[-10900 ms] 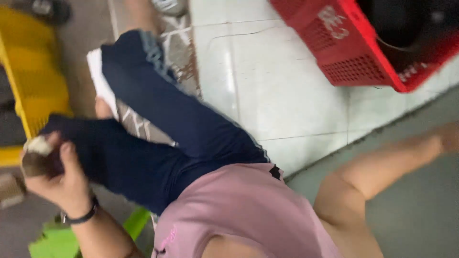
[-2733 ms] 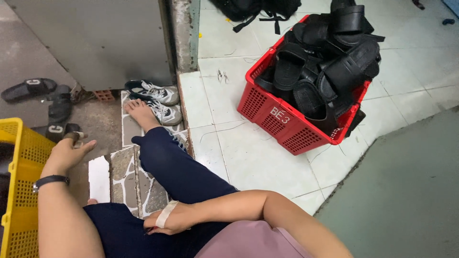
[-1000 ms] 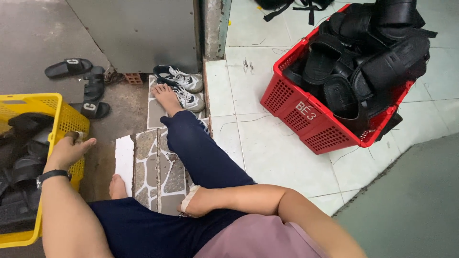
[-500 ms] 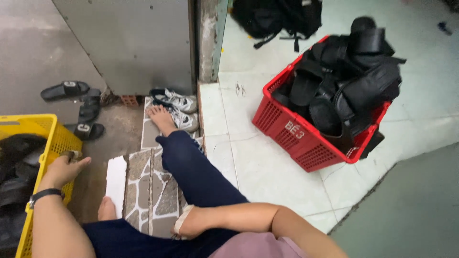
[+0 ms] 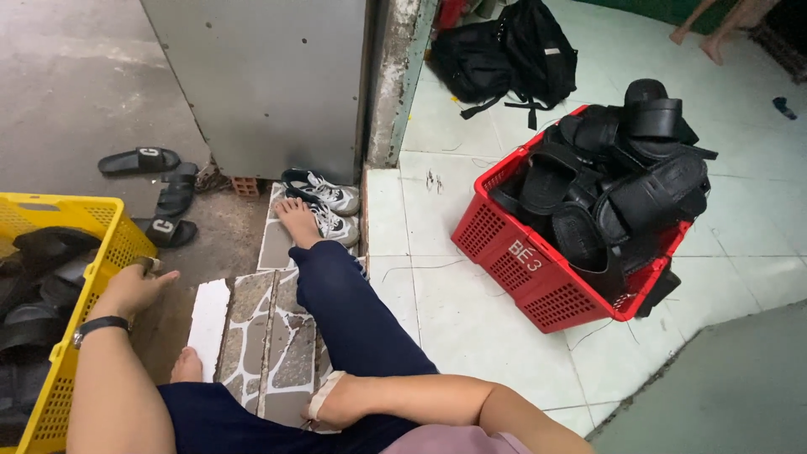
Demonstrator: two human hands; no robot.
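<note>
Crate at left, basket at right, sneakers between.

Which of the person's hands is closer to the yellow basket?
The left. The left hand rests against the rim of the yellow basket, while the right hand lies on the dark-trousered leg, well apart from it.

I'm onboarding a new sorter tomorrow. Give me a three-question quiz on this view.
1. True or false: the left hand rests at the rim of the yellow crate.
2. What fills the red crate? A) black sandals B) white sneakers C) backpacks
3. Where does the right hand lie?

Key:
1. True.
2. A: black sandals.
3. On the person's own leg, beside the stone-pattern step.
</note>
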